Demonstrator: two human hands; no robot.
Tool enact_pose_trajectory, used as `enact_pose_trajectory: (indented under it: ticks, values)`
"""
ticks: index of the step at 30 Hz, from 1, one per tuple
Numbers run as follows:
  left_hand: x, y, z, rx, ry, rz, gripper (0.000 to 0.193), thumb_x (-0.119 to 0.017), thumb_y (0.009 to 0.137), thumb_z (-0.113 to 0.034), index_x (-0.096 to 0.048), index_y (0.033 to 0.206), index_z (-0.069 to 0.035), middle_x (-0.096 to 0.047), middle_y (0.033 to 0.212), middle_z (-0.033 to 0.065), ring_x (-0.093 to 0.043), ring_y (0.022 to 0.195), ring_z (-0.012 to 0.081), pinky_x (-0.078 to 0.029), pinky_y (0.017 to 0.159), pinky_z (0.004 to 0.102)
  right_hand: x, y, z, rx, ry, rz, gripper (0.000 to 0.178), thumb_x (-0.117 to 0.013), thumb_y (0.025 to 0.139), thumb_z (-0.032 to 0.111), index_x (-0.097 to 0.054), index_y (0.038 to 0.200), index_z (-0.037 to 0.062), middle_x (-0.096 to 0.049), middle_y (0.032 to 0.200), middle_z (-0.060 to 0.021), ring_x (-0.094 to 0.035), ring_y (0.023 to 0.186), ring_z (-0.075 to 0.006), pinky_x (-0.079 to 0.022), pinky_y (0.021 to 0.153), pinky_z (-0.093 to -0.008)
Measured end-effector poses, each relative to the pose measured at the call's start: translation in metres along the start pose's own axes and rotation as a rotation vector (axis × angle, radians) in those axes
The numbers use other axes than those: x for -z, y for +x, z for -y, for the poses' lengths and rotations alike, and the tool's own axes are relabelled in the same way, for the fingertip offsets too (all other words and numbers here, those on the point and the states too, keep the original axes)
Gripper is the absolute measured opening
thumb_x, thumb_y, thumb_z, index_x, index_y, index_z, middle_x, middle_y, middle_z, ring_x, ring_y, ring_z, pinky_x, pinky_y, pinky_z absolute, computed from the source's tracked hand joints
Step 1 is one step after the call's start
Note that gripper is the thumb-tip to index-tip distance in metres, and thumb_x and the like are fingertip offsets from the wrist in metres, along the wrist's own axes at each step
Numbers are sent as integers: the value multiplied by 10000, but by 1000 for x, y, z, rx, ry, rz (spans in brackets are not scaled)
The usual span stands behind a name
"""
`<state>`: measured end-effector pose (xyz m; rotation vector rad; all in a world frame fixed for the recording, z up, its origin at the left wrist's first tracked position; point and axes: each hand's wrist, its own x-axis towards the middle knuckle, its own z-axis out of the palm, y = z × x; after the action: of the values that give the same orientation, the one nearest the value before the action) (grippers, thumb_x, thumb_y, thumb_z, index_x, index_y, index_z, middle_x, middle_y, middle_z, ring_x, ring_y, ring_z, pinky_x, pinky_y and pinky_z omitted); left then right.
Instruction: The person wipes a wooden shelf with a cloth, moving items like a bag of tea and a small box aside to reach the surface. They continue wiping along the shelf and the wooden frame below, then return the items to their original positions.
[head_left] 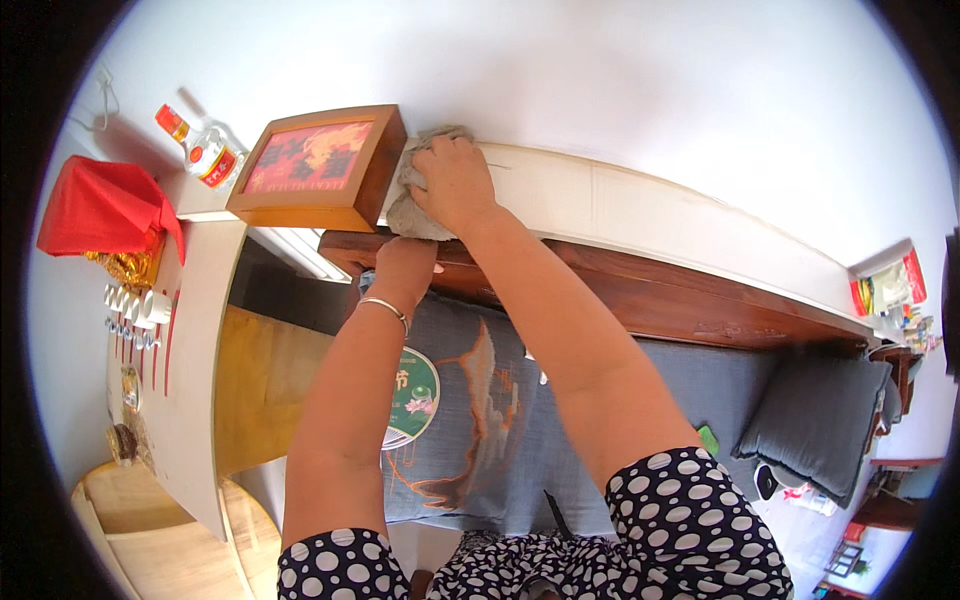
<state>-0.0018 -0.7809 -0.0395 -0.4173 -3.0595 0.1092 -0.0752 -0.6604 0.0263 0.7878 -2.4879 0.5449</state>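
Observation:
My right hand (455, 182) is closed over a crumpled grey cloth (412, 217) and presses it on the white ledge (540, 188) along the wall. Just left of the cloth stands a brown wooden box frame (380, 165) with a red and gold picture, tilted in this view. Below the cloth, my left hand (408, 265) is closed at the top rail (620, 285) of a dark wooden backrest. Its fingers are mostly hidden, and what they grip cannot be made out. A bracelet circles that wrist.
A clear bottle (208, 158) with a red cap and a red cloth (105, 210) draped over something gold are at the left. White cups (152, 308) line a shelf. Below my arms lie a grey seat cover (470, 400), a round green fan (415, 395) and a dark cushion (815, 420).

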Motion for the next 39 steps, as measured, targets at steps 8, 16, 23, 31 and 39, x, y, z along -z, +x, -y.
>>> enact_pose_trajectory:
  ticks: [8, 16, 23, 31, 39]
  values:
    - [3, -3, 1, 63, -48, 13, 299, -677, 785, -309, -607, 859, -29, -639, 873, 193, -651, 835, 359, -520, 715, 442, 105, -113, -105, -89, 120, -7, 306, -746, 652, 185, -657, 926, 82, -621, 1066, -116, -562, 1028, -333, -462, 872, -443]
    - [2, -2, -5, 57, -47, -47, 191, -624, 818, -211, -617, 836, -21, -639, 862, 192, -647, 840, 353, -524, 716, 437, 247, -273, -285, -592, -393, -190, 292, -738, 719, 143, -640, 979, 54, -623, 995, -126, -569, 969, -328, -444, 877, -427]
    - [-2, -5, -3, 89, -87, -30, 144, -629, 802, -169, -644, 826, -28, -646, 893, 186, -649, 861, 349, -525, 732, 433, 198, -227, -240, -430, -439, -223, 256, -733, 717, 161, -640, 929, 54, -617, 967, -126, -559, 932, -325, -439, 826, -427]
    - [3, -12, -7, 127, -184, -93, 196, -669, 775, -218, -653, 821, -28, -640, 911, 184, -635, 851, 355, -519, 753, 428, 87, -103, -79, -197, -103, -146, 234, -730, 685, 190, -637, 874, 89, -591, 978, -76, -521, 965, -302, -436, 808, -427]
    - [-15, -33, 36, 695, -1522, -357, 487, -554, 914, -420, -475, 1177, -17, -617, 916, 141, -610, 937, 267, -514, 762, 361, 76, -86, -84, -194, -71, -95, 272, -736, 672, 236, -627, 887, 111, -559, 980, -60, -511, 974, -293, -443, 804, -425]
